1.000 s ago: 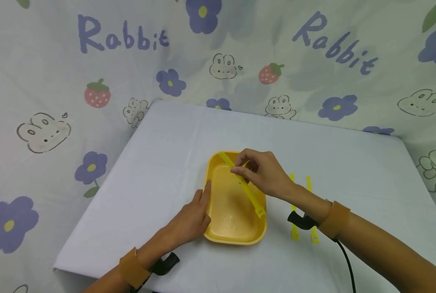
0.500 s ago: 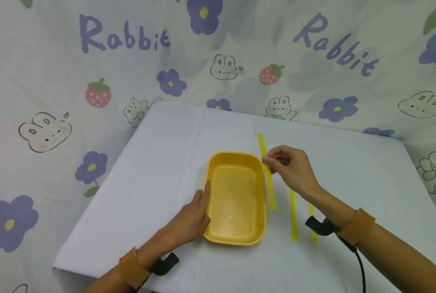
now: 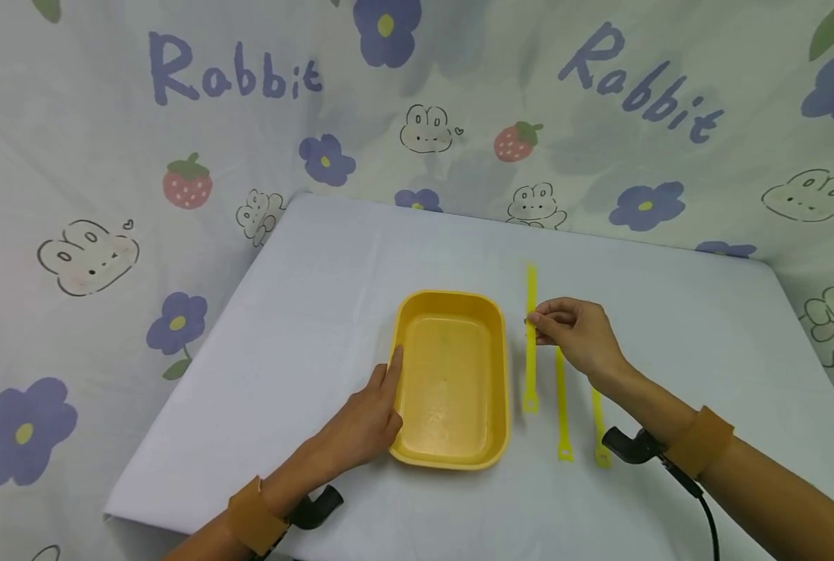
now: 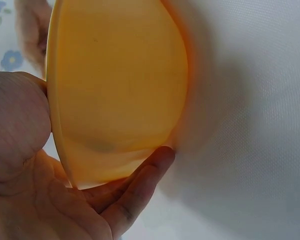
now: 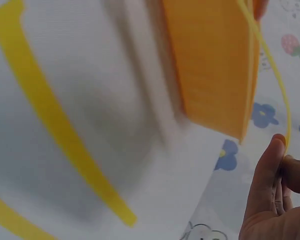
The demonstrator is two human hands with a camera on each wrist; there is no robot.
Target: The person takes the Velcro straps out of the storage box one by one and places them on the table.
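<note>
My left hand [image 3: 364, 421] holds the left side of a yellow plastic tray [image 3: 393, 389]; in the left wrist view, its fingers [image 4: 135, 192] lie against the outer wall [image 4: 120, 80] and the thumb is at the rim. Between thumb and fingers, my right hand [image 3: 576, 331] pinches a flat yellow cable tie [image 3: 531, 366] with a slotted, wider head. This tie hangs lengthwise just right of the tray, apart from it. Two similar ties [image 3: 562, 413] [image 3: 599, 428] lie on the white cloth further right, the right arm partly covering them.
A white cloth covers the table [image 3: 304, 312]. Behind it hangs a curtain [image 3: 360, 101] printed with rabbits, flowers and strawberries. Each forearm wears a brown band [image 3: 700, 442] with a small black camera [image 3: 630, 444]; a cable runs down from the right one.
My right hand has carried the cable tie from above the tray to the tray's right side, turning it from slanted to nearly straight. The left hand and tray stay put.
</note>
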